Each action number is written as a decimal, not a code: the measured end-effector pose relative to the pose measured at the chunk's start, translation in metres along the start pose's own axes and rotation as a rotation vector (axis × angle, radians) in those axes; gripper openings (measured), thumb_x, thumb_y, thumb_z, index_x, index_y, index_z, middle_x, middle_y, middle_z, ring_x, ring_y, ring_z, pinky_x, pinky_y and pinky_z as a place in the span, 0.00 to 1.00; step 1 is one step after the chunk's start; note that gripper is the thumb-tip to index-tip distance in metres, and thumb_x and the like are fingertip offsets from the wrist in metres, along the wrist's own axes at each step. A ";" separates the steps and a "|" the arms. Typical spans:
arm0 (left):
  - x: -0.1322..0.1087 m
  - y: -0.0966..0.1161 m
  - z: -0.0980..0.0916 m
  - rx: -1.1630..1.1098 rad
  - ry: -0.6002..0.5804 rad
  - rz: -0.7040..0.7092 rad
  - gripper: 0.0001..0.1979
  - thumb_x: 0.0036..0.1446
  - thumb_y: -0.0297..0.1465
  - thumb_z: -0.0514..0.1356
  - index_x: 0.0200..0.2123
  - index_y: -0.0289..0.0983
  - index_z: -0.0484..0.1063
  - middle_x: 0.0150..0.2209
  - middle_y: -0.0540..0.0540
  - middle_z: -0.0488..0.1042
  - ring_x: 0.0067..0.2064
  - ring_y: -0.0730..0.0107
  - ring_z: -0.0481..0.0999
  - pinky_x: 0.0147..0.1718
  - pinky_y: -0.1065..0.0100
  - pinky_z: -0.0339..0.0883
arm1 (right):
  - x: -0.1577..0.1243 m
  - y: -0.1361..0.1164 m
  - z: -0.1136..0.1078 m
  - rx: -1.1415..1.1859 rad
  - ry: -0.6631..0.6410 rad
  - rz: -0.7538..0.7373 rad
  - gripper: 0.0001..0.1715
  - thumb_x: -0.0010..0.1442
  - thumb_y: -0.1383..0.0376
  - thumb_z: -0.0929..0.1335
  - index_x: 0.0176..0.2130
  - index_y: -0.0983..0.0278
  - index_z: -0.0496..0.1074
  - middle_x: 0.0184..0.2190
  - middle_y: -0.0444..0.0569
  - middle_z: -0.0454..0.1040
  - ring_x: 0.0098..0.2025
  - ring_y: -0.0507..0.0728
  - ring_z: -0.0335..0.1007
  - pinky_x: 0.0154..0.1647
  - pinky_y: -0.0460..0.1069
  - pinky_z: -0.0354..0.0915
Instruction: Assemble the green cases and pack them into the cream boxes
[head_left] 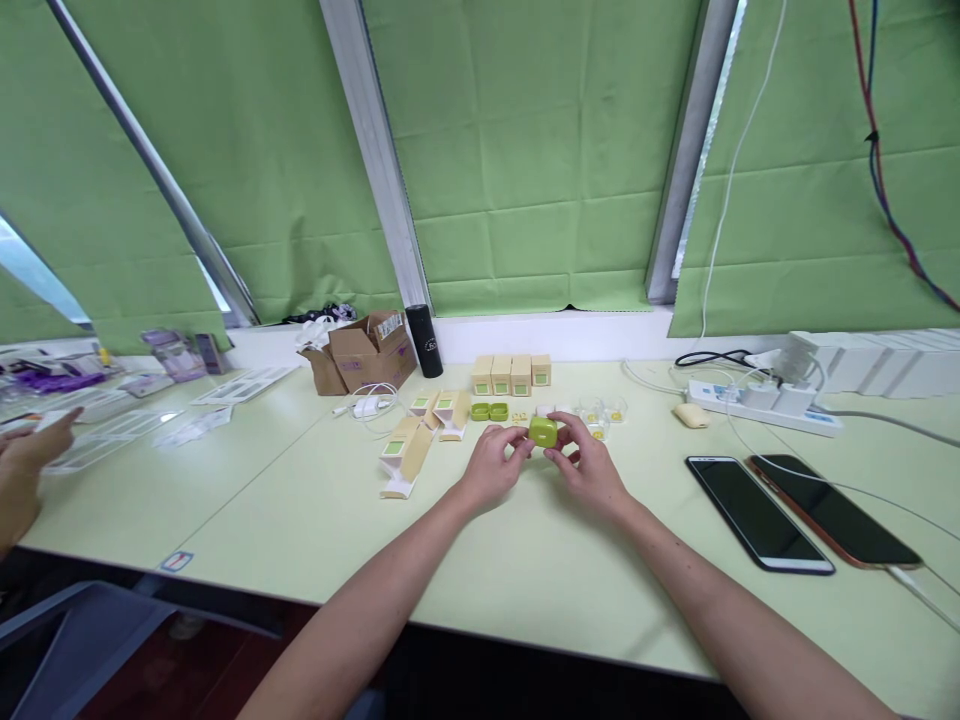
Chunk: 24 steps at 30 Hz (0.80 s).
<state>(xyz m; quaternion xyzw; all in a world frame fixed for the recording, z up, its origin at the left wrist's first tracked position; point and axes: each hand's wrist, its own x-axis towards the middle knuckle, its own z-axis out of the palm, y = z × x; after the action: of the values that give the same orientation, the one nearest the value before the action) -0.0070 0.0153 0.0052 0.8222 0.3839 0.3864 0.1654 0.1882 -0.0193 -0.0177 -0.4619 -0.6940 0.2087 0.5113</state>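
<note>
"How many cartons were there?"

"Four small cartons stood in a row on the surface; three opened cartons sat nearer, toward the left. Two phones lay at the right."

"And the green case?"

"Just one was held, between the left hand and right hand, over the surface. Both hands were mostly closed, fingertips and thumbs pinching its opposite sides."

"Which way did it point?"

"A broad side faced the camera. I couldn't tell its long axis; it looked about as tall as wide."
</note>
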 end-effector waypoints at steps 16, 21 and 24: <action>0.001 -0.007 -0.003 -0.020 -0.006 0.004 0.13 0.69 0.32 0.54 0.34 0.39 0.75 0.31 0.49 0.80 0.38 0.64 0.74 0.46 0.62 0.63 | 0.001 0.000 0.002 0.213 -0.040 0.074 0.29 0.66 0.52 0.68 0.62 0.59 0.63 0.36 0.48 0.69 0.41 0.60 0.69 0.29 0.50 0.73; 0.002 -0.009 -0.002 0.022 0.029 0.051 0.09 0.67 0.29 0.57 0.35 0.39 0.76 0.30 0.50 0.81 0.35 0.65 0.75 0.46 0.61 0.63 | 0.000 0.000 0.002 0.232 -0.048 0.085 0.29 0.66 0.51 0.68 0.62 0.58 0.64 0.37 0.48 0.69 0.42 0.59 0.68 0.29 0.49 0.72; 0.002 -0.011 -0.002 0.059 0.062 0.103 0.08 0.67 0.28 0.58 0.35 0.39 0.76 0.30 0.51 0.81 0.34 0.66 0.75 0.45 0.60 0.62 | 0.000 0.000 0.002 0.236 -0.049 0.088 0.30 0.66 0.51 0.68 0.62 0.59 0.64 0.37 0.48 0.68 0.42 0.59 0.68 0.29 0.49 0.72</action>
<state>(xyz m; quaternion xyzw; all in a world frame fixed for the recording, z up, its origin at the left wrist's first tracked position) -0.0134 0.0244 0.0017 0.8331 0.3571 0.4081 0.1092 0.1859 -0.0188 -0.0183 -0.4235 -0.6560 0.3223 0.5352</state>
